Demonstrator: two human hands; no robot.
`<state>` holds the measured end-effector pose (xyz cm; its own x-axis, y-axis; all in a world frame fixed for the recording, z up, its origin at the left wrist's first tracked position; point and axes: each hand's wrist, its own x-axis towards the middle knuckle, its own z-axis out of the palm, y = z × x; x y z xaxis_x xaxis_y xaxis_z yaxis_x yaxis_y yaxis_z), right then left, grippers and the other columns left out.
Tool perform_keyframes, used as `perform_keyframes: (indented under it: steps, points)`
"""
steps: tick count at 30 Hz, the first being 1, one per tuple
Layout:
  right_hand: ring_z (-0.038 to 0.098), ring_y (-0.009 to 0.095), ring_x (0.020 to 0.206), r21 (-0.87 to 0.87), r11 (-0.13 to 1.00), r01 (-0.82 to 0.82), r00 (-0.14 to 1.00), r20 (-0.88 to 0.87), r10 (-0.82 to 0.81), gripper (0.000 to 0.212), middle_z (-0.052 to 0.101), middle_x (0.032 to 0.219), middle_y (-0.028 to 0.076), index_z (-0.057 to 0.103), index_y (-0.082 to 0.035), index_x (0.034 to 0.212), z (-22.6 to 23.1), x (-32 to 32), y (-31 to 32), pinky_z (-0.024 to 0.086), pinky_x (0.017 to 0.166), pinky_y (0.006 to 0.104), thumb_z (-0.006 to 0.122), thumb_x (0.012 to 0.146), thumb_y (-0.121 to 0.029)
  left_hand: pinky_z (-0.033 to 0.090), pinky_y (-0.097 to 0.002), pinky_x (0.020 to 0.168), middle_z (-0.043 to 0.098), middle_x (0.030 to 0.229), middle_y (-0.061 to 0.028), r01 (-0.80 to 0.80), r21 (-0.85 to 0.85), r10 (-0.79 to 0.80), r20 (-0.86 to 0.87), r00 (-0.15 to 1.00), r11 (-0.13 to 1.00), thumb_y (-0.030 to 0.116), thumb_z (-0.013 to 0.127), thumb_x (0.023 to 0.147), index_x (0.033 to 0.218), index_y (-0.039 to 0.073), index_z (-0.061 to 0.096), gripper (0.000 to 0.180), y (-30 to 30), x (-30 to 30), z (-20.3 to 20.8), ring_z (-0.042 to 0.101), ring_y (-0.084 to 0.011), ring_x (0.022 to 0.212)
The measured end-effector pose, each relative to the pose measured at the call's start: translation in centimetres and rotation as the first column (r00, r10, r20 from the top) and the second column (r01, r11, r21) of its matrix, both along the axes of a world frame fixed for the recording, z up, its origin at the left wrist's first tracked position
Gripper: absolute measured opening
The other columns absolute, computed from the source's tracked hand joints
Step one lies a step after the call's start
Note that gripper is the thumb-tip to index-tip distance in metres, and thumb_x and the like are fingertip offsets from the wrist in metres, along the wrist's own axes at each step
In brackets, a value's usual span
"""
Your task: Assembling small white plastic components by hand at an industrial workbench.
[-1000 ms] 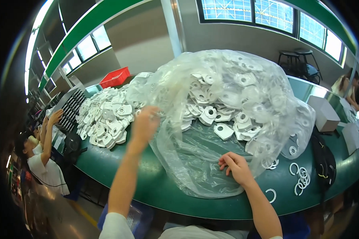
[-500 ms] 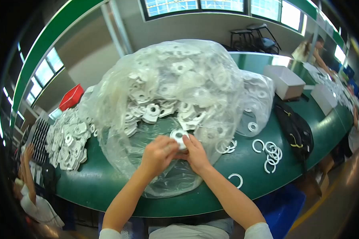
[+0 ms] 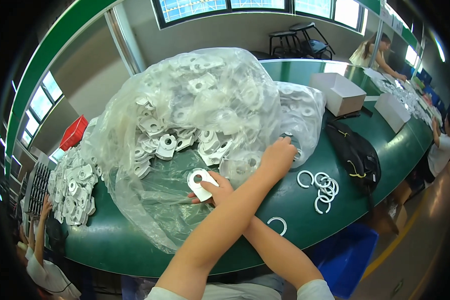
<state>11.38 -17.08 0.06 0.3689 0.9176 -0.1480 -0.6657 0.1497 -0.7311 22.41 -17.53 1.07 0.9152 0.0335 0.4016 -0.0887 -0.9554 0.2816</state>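
Piece in hand [image 3: 200, 190]: white, flat, round-holed, above the open clear plastic sack [image 3: 157, 212] of similar pieces.
Right hand [image 3: 221, 189]: fingers holding the piece.
Left hand [image 3: 279, 155]: crossed over right forearm, beside smaller clear bag [image 3: 311, 131]; grip cannot be told.
Green tabletop [image 3: 105, 242]: carries white split rings [image 3: 327, 189], right.

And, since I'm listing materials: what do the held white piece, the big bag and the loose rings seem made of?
White piece: likely moulded plastic, matt, opaque, evenly coloured. Big bag: thin plastic film, see-through, shiny creases. Loose rings: perhaps plastic, smooth, slightly glossy; coated metal possible.
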Motion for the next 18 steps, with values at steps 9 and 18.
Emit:
perform_keyframes:
  steps: [9,18]
  points:
    - [0.067,0.027,0.084,0.01,0.999,-0.051,0.981,0.186,0.049,0.03,0.059,0.104,0.016,0.045,0.003,0.118,-0.6,-0.4,0.0,0.058,0.066,0.0336,0.05,0.089,-0.003,0.048,-0.0379,0.066,0.058,0.084,-0.0077,0.005,-0.098,0.021,0.26,0.965,0.995,0.01,0.067,0.075,0.081,0.008,0.068,0.007,0.4,-5.4,5.0,0.059,-0.0269,0.079]
    - [0.06,0.015,0.089,0.051,0.994,0.093,0.992,0.082,-0.097,0.047,0.058,0.106,0.008,0.048,0.0,0.121,0.5,-1.0,-0.4,0.051,0.064,0.0259,0.05,0.075,0.006,0.048,-0.0342,0.058,0.057,0.08,-0.0083,-0.354,0.074,0.316,0.311,0.896,0.932,-0.002,0.069,0.069,0.092,0.005,0.068,0.025,8.8,-23.4,3.1,0.058,-0.0244,0.068]
